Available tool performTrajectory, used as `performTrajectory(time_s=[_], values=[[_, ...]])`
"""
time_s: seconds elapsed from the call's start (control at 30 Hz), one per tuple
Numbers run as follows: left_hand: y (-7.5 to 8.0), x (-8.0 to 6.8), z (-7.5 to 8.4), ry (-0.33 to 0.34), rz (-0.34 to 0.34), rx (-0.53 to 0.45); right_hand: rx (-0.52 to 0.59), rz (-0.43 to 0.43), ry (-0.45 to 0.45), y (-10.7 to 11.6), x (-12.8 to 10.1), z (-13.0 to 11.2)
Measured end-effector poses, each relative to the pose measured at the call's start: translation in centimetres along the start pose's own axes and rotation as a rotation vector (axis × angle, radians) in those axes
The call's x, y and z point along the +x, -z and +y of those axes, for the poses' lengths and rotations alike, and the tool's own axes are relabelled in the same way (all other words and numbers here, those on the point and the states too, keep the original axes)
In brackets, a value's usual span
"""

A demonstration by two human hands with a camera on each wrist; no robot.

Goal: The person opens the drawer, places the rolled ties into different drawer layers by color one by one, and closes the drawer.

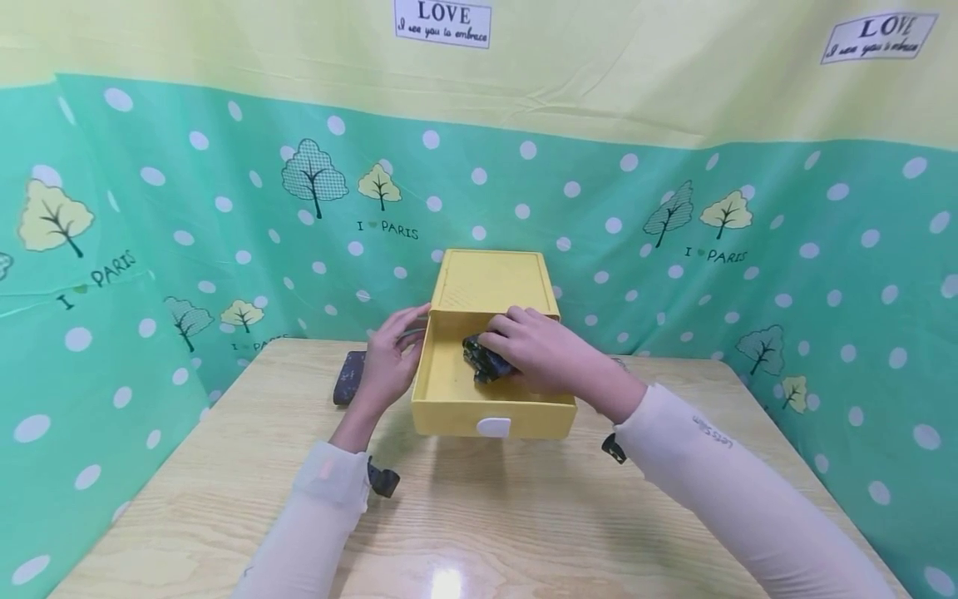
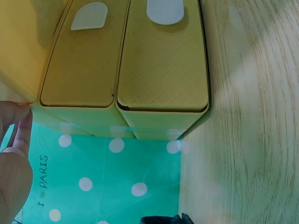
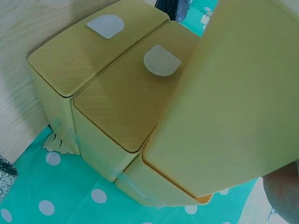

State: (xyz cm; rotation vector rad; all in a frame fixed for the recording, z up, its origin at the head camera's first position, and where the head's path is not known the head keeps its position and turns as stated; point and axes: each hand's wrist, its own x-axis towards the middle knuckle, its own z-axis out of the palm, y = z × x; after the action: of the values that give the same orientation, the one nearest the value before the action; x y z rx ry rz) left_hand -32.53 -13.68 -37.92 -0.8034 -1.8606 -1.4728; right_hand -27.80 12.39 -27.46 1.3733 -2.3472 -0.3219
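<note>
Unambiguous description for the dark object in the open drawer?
Find the yellow drawer unit on the wooden table. Its pulled-out top drawer holds a dark, irregular object, partly covered by the right hand. Unlike the dark speckled item on the table, it is inside the drawer.

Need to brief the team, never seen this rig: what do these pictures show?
No robot here: someone works bare-handed. The wide picture is taken from the head; the other two from the left and right wrists, showing the shut lower drawers. On the table stands a yellow drawer unit, its top drawer pulled out; a dark case lies to its left. The right hand holds a dark, shiny bundle at that drawer; what it is, I can't tell. The left hand touches the unit's left side.
</note>
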Motion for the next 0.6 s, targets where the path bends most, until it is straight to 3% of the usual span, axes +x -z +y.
performTrajectory(time_s=[0.27,0.6], values=[[0.3,-0.1,0.0,0.018,-0.013,-0.033,0.041,-0.029,-0.003,0.6,-0.2,0.0],[0.2,-0.1,0.1,0.011,-0.012,-0.023,0.061,-0.002,0.023,1.2,-0.8,0.2]])
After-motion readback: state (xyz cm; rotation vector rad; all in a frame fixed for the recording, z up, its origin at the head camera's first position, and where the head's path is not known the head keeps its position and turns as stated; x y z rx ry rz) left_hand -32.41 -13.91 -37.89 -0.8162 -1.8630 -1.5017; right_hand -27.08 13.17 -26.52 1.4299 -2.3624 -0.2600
